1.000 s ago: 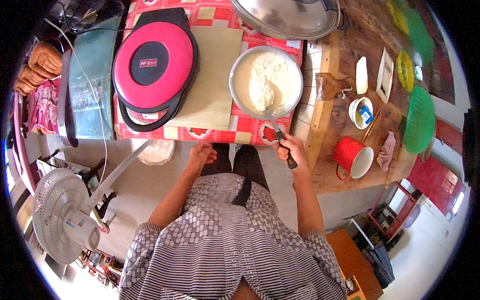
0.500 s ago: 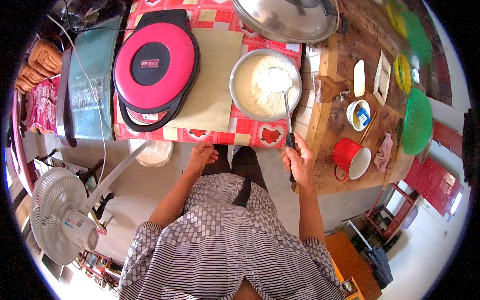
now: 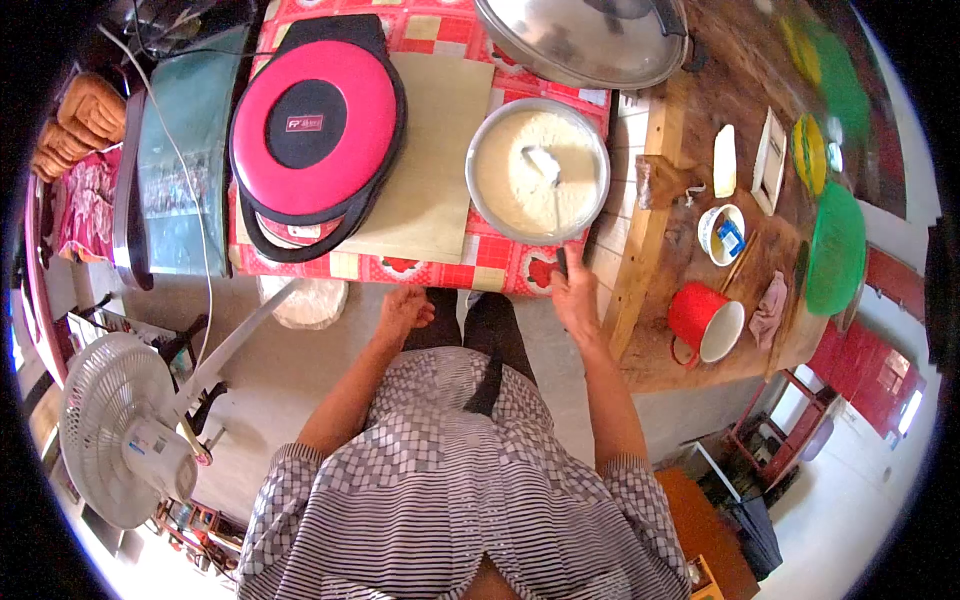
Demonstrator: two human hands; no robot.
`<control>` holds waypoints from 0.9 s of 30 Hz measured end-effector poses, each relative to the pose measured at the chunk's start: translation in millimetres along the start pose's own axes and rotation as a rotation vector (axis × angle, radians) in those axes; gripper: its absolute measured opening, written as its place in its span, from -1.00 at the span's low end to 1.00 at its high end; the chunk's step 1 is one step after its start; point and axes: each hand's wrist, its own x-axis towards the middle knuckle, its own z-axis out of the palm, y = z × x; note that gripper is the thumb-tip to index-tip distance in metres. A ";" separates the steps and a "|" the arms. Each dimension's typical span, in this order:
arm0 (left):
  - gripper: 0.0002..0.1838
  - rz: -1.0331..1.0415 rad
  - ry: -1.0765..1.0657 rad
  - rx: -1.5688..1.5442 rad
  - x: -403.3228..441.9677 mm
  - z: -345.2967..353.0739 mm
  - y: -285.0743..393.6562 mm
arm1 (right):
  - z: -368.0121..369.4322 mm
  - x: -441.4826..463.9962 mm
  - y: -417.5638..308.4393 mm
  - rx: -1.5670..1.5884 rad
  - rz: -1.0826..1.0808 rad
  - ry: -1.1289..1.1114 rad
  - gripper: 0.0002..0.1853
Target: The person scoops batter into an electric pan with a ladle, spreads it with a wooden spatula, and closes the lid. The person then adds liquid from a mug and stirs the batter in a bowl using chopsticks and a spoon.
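Note:
A metal bowl (image 3: 474, 205) of pale, thick batter (image 3: 515, 190) stands near the front right of the cloth-covered table. My right hand (image 3: 576, 297) is closed round the black handle of a ladle (image 3: 541, 163), just beyond the bowl's near rim. The ladle's head lies in the batter near the middle, partly coated. My left hand (image 3: 404, 312) hangs in front of the table edge with its fingers curled; nothing shows in it. The closed pink and black electric pan (image 3: 312, 130) sits to the left of the bowl, beside a beige board (image 3: 430, 160).
A large metal lid (image 3: 590, 40) lies behind the bowl. On the wooden table (image 3: 650, 350) at the right are a red mug (image 3: 695, 318), a small bowl (image 3: 722, 236) with a blue packet, chopsticks and a pink cloth (image 3: 769, 310). A white fan (image 3: 125, 430) stands at the left.
My right hand has moved up and left toward the bowl since half a second ago, and the ladle has shifted within the batter. My left hand has stayed nearly still.

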 end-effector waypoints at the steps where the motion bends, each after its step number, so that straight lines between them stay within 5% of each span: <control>1: -0.82 -0.018 0.005 0.004 1.3 -0.6 0.5 | 5.3 0.9 3.2 -0.034 -0.070 -0.003 -0.47; 9: -0.81 -0.062 0.042 0.024 2.6 -11.4 0.3 | -31.3 7.0 -30.7 -0.441 -0.221 0.055 -0.43; 17: -0.80 -0.056 0.034 0.021 -2.1 -14.3 1.0 | -36.5 65.0 31.6 -0.851 -0.272 0.053 -0.51; 24: -0.81 -0.015 0.011 -0.013 0.8 -26.1 -7.8 | -42.7 25.4 37.2 -0.609 -0.172 0.088 -0.53; 27: -0.82 -0.064 0.022 0.051 3.2 -17.9 -1.4 | -36.4 11.6 31.0 -0.219 0.163 -0.047 -0.53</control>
